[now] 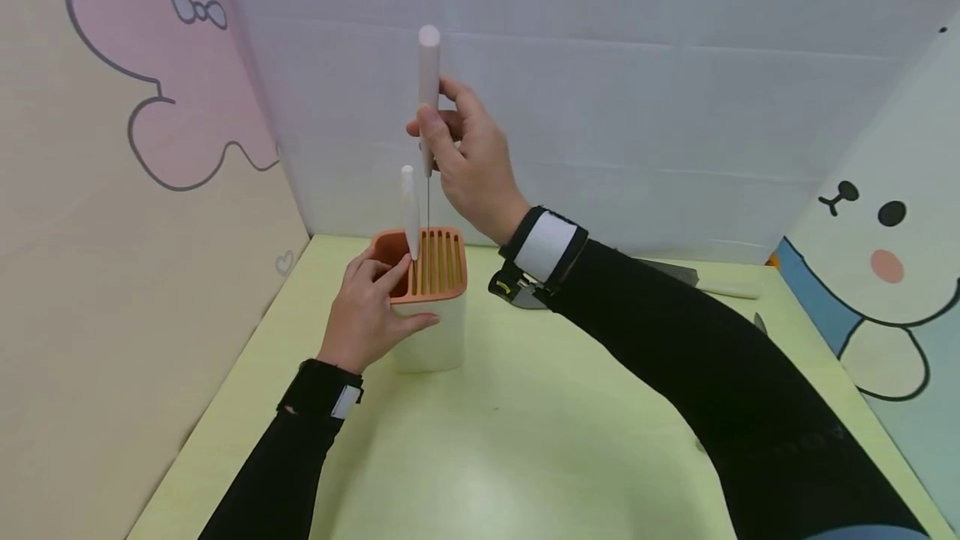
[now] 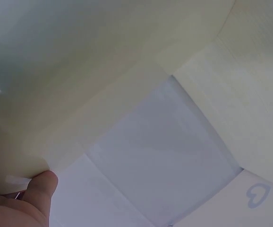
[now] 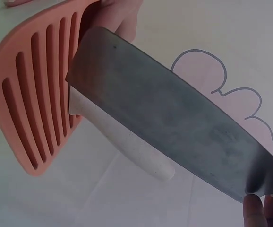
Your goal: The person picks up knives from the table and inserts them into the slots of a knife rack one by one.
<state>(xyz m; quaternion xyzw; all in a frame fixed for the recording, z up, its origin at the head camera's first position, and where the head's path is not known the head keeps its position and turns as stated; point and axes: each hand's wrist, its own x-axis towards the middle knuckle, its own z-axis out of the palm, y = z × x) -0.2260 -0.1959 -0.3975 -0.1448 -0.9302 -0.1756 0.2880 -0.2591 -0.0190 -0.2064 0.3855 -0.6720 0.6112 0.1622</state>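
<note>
My right hand (image 1: 476,157) grips the white handle of a cleaver (image 1: 429,65) held upright, blade down. In the right wrist view, the broad grey blade (image 3: 174,113) has its far end close to the slotted top. The knife holder (image 1: 431,344) has a pale body and an orange top, with slots on the right and an open compartment on the left. A second knife's white handle (image 1: 410,211) sticks up from the slot nearest that compartment; its blade is hidden inside. My left hand (image 1: 367,311) grips the holder's left side, fingers over the rim, thumb along the front.
Behind my right sleeve (image 1: 652,332), a knife with a dark blade and pale handle (image 1: 727,288) lies on the table (image 1: 495,457). Another blade tip (image 1: 760,323) shows at the right, and a grey blade (image 1: 528,300) pokes out below the wrist. Walls (image 1: 600,107) stand behind and at both sides.
</note>
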